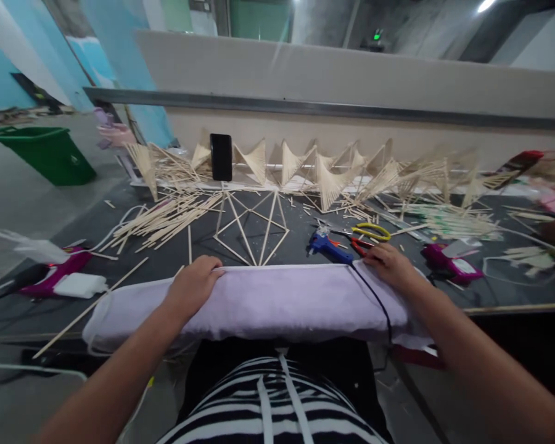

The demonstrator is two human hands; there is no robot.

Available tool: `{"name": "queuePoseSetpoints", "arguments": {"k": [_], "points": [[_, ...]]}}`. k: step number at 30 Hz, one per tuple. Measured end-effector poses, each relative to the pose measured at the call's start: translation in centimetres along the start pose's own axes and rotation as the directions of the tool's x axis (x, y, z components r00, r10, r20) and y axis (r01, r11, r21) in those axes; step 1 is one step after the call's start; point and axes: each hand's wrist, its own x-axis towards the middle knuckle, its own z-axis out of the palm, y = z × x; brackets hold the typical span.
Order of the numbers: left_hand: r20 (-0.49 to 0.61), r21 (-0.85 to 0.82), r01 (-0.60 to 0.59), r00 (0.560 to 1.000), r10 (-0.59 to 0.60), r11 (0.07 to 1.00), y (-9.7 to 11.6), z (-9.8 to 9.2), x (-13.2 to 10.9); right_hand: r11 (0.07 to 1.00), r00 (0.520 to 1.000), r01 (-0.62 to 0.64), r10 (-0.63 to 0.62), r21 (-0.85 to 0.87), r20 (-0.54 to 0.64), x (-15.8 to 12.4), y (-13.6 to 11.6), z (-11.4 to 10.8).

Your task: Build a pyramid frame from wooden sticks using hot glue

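A folded, padded lavender cloth (282, 299) lies along the front edge of the table and hangs slightly over my lap. My left hand (194, 287) grips its far edge, fingers bent over the rim. At the cloth's right part, my right hand (391, 265) is closed at the far edge, its fingertips against the red-handled pliers (359, 245). A blue glue gun (330, 246) rests just left of those pliers, its black cord running down over the cloth. Yellow-handled pliers (372, 232) lie behind. Beyond the cloth stands a frame of thin wooden sticks (240, 225).
Loose wooden sticks (166, 225) are heaped at the left. Several twisted stick models (335, 179) line the back, beside a propped phone (221, 157). Purple power strips (55, 274) with plugs and cables sit at both sides. A green bin (46, 154) stands on the floor at left.
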Motion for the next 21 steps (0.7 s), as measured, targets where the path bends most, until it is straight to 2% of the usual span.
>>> {"name": "queuePoseSetpoints", "arguments": {"k": [1,3,5,6,8,10,11,13,15,17,21], "points": [[-0.011,0.007,-0.012,1.000,0.012,1.000,0.1,0.0,-0.2,0.999,0.999,0.028,-0.029,0.037,0.030,0.1,0.0,-0.6],[-0.025,0.023,-0.047,0.999,0.048,0.999,0.3,0.0,-0.5,0.998,0.991,-0.029,0.035,0.047,-0.129,0.6,-1.1,-2.0],[-0.034,0.076,-0.076,0.996,0.079,0.994,0.5,-0.2,-0.7,0.991,0.947,-0.126,0.136,0.054,-0.290,1.4,-4.5,-2.7],[-0.035,0.106,-0.084,0.995,0.089,0.991,0.7,-0.2,-0.8,0.990,0.933,-0.114,0.137,0.087,-0.334,1.9,-7.1,-2.7],[-0.039,0.141,-0.095,0.994,0.102,0.985,0.8,-0.3,-0.9,0.978,0.940,0.028,0.044,0.205,-0.340,2.9,-13.7,-1.5],[-0.053,0.145,-0.106,0.992,0.115,0.984,0.9,-0.2,-0.9,0.913,0.970,0.176,-0.095,0.369,-0.226,3.9,-20.6,0.9],[-0.062,0.140,-0.114,0.990,0.123,0.984,0.9,-0.2,-0.9,0.863,0.970,0.228,-0.162,0.450,-0.181,4.5,-23.6,2.5],[-0.081,0.129,-0.121,0.988,0.132,0.984,0.8,-0.1,-0.9,0.819,0.974,0.225,-0.198,0.528,-0.108,5.6,-28.1,5.7],[-0.090,0.123,-0.129,0.986,0.140,0.984,0.6,-0.3,-0.9,0.831,0.971,0.219,-0.236,0.512,-0.032,6.4,-30.4,8.4],[-0.091,0.132,-0.140,0.984,0.152,0.981,0.4,-0.7,-1.2,0.859,0.942,0.295,-0.335,0.419,0.024,6.7,-31.0,10.0],[-0.103,0.130,-0.157,0.980,0.171,0.979,-0.6,-2.0,-2.6,0.854,0.871,0.439,-0.481,0.280,0.100,6.4,-30.8,10.5]]}}
